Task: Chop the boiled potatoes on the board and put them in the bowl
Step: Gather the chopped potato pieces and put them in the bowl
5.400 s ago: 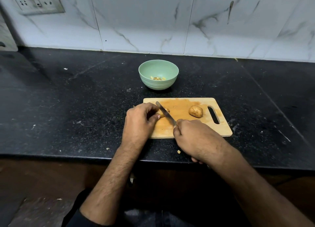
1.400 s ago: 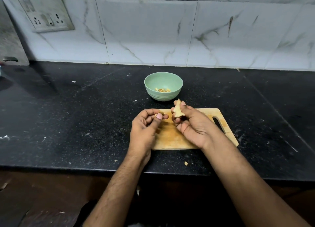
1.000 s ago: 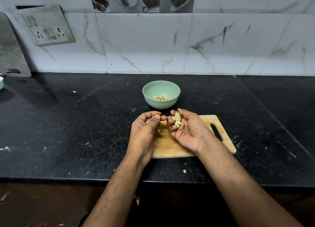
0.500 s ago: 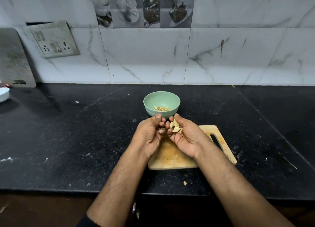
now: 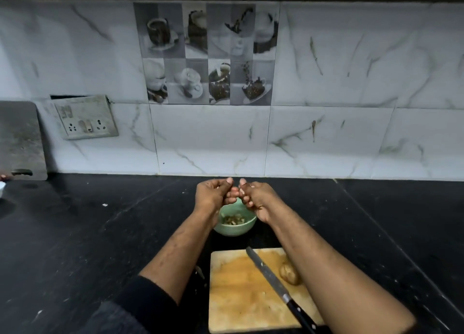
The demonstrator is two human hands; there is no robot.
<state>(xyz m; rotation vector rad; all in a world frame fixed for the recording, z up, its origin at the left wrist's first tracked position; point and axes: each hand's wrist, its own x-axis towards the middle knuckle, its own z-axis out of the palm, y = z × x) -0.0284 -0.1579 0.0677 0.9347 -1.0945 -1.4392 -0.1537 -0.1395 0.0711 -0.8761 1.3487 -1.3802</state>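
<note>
Hands [image 5: 236,195] now over bowl [image 5: 234,229], grip unclear

Both hands meet fingertip to fingertip above a green bowl [image 5: 233,227] of chopped potato: left hand [image 5: 213,195] and right hand [image 5: 256,198], fingers curled. On the bench's near edge, a wooden board [image 5: 241,296] carries a knife [image 5: 276,283] and one whole potato [image 5: 288,273]

Dim, bluish indoor light, soft blur throughout, wide-angle bending at edges.
</note>
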